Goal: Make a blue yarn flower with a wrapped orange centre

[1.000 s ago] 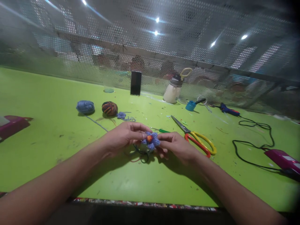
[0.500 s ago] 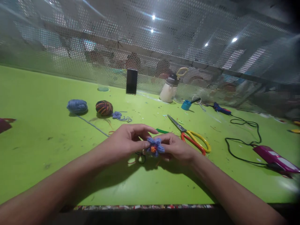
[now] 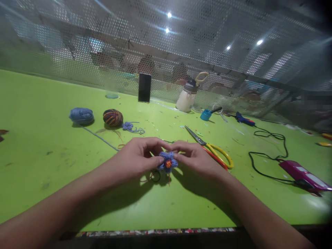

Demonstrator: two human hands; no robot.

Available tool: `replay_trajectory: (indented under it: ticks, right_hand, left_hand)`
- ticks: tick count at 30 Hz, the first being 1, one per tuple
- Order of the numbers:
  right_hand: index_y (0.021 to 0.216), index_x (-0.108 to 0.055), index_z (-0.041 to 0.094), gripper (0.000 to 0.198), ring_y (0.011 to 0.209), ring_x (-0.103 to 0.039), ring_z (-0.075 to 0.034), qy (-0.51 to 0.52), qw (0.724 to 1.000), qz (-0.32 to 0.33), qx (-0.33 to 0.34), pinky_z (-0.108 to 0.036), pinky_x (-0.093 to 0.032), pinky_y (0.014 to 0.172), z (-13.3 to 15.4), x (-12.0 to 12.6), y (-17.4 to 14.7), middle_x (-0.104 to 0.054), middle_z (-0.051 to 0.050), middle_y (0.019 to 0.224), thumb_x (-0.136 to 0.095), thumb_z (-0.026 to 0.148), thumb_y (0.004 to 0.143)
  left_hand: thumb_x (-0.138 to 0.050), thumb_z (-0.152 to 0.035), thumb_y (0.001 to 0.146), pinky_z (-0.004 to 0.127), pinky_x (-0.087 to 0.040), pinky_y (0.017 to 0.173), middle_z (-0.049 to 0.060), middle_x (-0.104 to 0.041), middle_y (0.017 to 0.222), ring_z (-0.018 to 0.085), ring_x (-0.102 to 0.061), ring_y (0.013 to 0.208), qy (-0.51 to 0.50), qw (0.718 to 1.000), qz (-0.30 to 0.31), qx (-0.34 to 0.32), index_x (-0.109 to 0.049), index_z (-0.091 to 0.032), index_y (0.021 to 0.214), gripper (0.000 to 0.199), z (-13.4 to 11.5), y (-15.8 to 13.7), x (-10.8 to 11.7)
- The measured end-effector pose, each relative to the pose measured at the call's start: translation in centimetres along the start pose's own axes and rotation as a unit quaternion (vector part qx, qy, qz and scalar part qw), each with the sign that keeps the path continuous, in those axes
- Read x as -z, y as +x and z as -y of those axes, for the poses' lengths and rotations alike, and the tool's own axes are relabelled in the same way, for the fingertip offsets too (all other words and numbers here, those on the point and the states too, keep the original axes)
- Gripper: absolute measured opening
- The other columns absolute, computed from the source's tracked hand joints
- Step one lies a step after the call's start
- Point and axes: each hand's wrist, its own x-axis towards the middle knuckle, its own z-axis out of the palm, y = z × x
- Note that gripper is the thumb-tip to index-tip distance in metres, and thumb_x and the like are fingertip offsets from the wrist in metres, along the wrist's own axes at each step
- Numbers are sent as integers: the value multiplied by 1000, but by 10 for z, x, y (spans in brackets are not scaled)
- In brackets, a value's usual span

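A blue crocheted flower (image 3: 168, 164) with an orange and red centre is held between both hands, low above the green table. My left hand (image 3: 141, 155) pinches its left petals between thumb and fingers. On the other side, my right hand (image 3: 192, 157) grips the right petals, its fingertips close to those of the left. Below the flower, a dark loop (image 3: 155, 175) and thin orange thread ends show. Big scissors (image 3: 207, 145) with one yellow and one red handle lie just beyond my right hand. A blue yarn ball (image 3: 81, 116) trails a strand that runs toward my left hand.
Left of centre lie a multicoloured yarn ball (image 3: 113, 118) and a second blue crocheted piece (image 3: 128, 126). A phone (image 3: 144, 88) and a bottle (image 3: 186, 97) stand before the perforated metal screen. At right are a blue pot (image 3: 205, 115), a glue gun (image 3: 243, 119) and a magenta corded device (image 3: 302, 173).
The right hand has shifted its grip higher on the flower, its fingers now nearly meeting the left fingertips. The flower has moved slightly left and turned a little.
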Motion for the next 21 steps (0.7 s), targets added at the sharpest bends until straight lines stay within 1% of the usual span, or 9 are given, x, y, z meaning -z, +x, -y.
replay_trajectory:
  ticks: [1, 2, 3, 5, 8, 12, 17, 21]
  right_hand:
    - [86, -71, 16, 13, 81, -61, -18, -46, 997, -55, 32, -33, -47, 72, 3, 1, -1, -67, -8, 88, -66, 28, 85]
    - [84, -71, 16, 11, 82, -60, -19, -82, 990, -97, 66, -34, -46, 74, 6, 1, -2, -66, -7, 87, -65, 26, 86]
    - [82, -70, 16, 11, 80, -59, -19, -103, 983, -116, 93, -34, -46, 73, 10, 0, -4, -66, -7, 85, -63, 24, 87]
    - [82, -69, 17, 11, 76, -59, -18, -116, 979, -106, 133, -33, -46, 69, 16, -5, -9, -65, -6, 81, -61, 23, 88]
    - [84, -68, 17, 6, 73, -59, -17, -148, 972, -96, 156, -31, -46, 66, 20, -17, -14, -66, -5, 78, -64, 20, 87]
    - [83, -69, 15, 7, 68, -58, -16, -165, 969, -99, 156, -29, -45, 62, 15, -25, -14, -65, -4, 75, -62, 15, 86]
    - [88, -71, 14, 11, 73, -63, -18, -114, 982, -85, 128, -32, -49, 67, 13, -21, -11, -70, -7, 80, -61, 18, 87]
    - [87, -72, 17, 10, 73, -63, -18, -82, 988, -75, 103, -32, -49, 66, 14, -18, -11, -71, -7, 80, -63, 20, 86]
  left_hand:
    - [-66, -25, 76, 34, -50, 66, 5, -71, 79, 21, -67, 69, 14, 1000, -15, 4, -68, -16, 99, 25, 1, 1, 0]
    - [-65, -25, 76, 35, -50, 67, 6, -71, 80, 22, -67, 70, 30, 999, -31, 3, -68, -15, 99, 25, 1, 3, 0]
    - [-65, -24, 75, 36, -50, 68, 7, -71, 82, 22, -67, 72, 45, 998, -45, 0, -68, -15, 98, 25, 2, 4, 0]
    - [-64, -24, 75, 36, -49, 69, 7, -70, 82, 22, -65, 73, 68, 996, -61, -9, -67, -15, 96, 23, 4, 6, 0]
    - [-63, -25, 77, 34, -48, 67, 5, -66, 78, 20, -62, 71, 76, 995, -66, -19, -64, -15, 92, 18, 4, 6, 0]
    - [-62, -25, 78, 32, -46, 66, 2, -64, 77, 18, -60, 69, 72, 995, -65, -30, -60, -17, 89, 14, 3, 5, -2]
    - [-62, -24, 78, 30, -45, 62, 0, -61, 69, 16, -57, 65, 22, 998, -52, -21, -57, -17, 87, 12, 2, 6, 0]
    - [-64, -23, 77, 29, -44, 61, 0, -61, 69, 16, -56, 65, 13, 998, -55, -25, -58, -17, 87, 12, 2, 5, 1]
